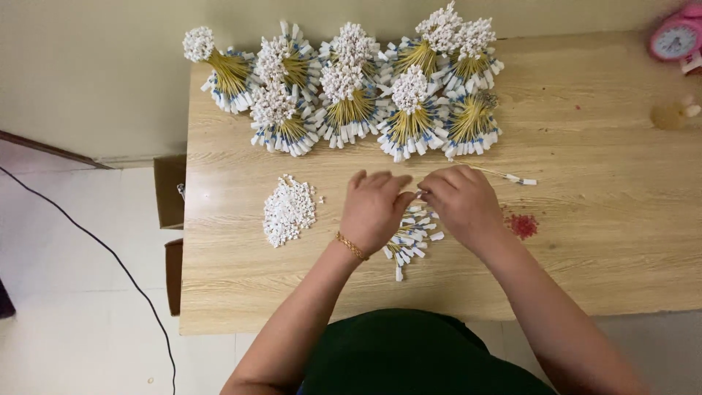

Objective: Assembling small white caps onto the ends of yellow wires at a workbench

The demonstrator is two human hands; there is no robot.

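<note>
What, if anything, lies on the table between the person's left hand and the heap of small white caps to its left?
Nothing visible does. Between the left hand and the heap of small white caps there is only bare wooden table. The loose bundle of yellow wires lies under both hands, on the other side.

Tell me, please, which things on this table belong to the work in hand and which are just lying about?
In use: left hand, right hand, loose sticks, white caps, finished bundles.
Lying about: pink clock, red bits, cardboard box, black cable.
</note>
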